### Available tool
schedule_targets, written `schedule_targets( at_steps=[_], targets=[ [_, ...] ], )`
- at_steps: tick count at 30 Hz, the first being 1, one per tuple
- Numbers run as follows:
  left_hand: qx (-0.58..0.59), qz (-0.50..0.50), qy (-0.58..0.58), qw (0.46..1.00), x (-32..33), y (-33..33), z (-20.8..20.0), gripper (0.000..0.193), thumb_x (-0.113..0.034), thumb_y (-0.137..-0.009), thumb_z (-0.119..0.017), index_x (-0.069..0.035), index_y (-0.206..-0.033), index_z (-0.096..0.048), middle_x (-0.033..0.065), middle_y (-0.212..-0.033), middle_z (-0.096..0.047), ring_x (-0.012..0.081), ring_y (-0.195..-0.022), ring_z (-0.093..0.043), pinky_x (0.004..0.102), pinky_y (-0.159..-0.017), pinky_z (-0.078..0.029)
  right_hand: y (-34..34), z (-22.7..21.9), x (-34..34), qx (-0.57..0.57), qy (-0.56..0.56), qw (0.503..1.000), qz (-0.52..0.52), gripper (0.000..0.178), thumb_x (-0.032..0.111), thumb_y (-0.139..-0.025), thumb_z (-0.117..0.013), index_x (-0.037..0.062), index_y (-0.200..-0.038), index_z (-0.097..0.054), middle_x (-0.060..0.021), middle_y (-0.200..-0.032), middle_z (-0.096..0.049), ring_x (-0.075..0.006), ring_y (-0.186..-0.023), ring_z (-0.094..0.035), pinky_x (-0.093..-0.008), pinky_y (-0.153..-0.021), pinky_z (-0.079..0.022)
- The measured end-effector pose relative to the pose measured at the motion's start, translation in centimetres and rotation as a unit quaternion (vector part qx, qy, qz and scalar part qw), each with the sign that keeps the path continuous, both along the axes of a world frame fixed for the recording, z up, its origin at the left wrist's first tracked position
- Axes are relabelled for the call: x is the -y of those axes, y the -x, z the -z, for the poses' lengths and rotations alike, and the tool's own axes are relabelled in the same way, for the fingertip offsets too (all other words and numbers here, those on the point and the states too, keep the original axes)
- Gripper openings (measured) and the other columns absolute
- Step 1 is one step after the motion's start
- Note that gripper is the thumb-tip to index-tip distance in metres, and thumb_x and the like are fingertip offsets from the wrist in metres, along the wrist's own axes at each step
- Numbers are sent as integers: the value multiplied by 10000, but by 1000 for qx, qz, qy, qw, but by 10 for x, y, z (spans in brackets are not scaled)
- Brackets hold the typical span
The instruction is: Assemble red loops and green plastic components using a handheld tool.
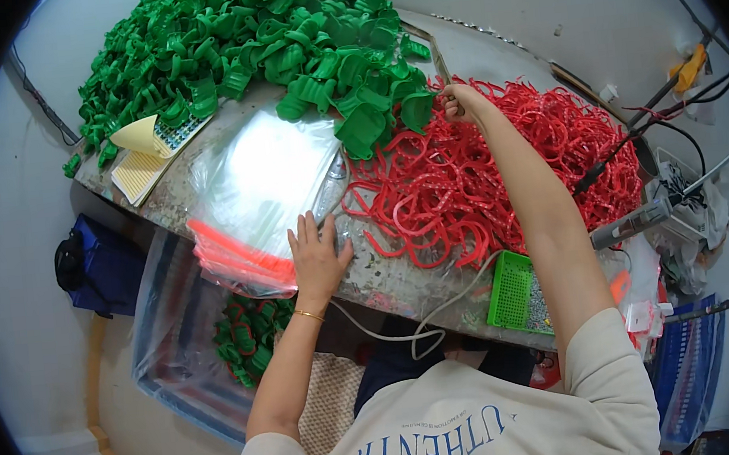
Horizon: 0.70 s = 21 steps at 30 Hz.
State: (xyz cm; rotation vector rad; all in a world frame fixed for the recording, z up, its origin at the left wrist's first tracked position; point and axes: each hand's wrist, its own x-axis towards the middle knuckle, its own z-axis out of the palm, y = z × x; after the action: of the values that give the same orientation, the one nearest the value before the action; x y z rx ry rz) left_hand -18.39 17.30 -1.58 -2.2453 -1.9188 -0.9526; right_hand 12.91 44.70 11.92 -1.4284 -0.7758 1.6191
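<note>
My left hand [319, 256] lies open with its fingers spread at the table's front edge, its fingertips by the right border of a stack of clear plastic bags [263, 163] with red-orange ends. My right hand [464, 104] is stretched far forward and closed, between the heap of green moulded plastic pieces [235, 39] and the tangled pile of red curved plastic strips [463, 167]. A thin brownish rod [439, 58] runs up to its fingers. Whether they grip it or something else I cannot make out.
A yellow-paged notepad [141, 171] lies at the table's left. Near the front right is a green basket [513, 288] with small grey parts. A pale cable [417, 335] hangs over the front edge. Below on the left, a plastic-lined tub [165, 331] holds green and red pieces.
</note>
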Motion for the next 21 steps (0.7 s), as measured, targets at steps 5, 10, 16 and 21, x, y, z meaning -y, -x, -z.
schedule_targets(
  at_steps=[5, 10, 16, 21],
  targets=[
    [1, -1, 0, 1000, -2, 1, 4, 589, -342, -806, -686, -70, -1307, -539, 293, -1367, -441, 446, -1323, -372, 595, -1095, -265, -4, -7, 9, 3, 57, 996, -61, 101, 62, -921, -438, 89, -832, -398, 36, -627, -404, -43, -447, -315, -191, -389, -268],
    [13, -1, 4, 1000, 0, 2, 3, 597, -329, -816, -686, -73, -1330, -521, 280, -1390, -430, 436, -1333, -362, 581, -1114, -239, -24, -13, 66, 21, 64, 993, -102, 105, 45, -909, -440, 100, -830, -398, 44, -644, -410, -36, -453, -327, -187, -388, -276],
    [17, 3, -19, 1000, -2, 2, 7, 595, -326, -795, -700, -80, -1311, -533, 288, -1354, -450, 455, -1312, -379, 607, -1089, -263, -33, -44, 156, 114, 59, 979, -156, 218, 18, -882, -438, 163, -1044, -422, 24, -654, -442, -31, -469, -358, -189, -396, -304],
    [15, 13, -19, 1000, -5, -4, 8, 607, -325, -791, -702, -90, -1319, -515, 279, -1349, -453, 454, -1311, -377, 614, -1083, -264, -65, -56, 233, 211, 18, 963, -166, 520, 31, -888, -425, 233, -1364, -365, 48, -664, -410, -29, -471, -345, -189, -400, -286]
  ],
)
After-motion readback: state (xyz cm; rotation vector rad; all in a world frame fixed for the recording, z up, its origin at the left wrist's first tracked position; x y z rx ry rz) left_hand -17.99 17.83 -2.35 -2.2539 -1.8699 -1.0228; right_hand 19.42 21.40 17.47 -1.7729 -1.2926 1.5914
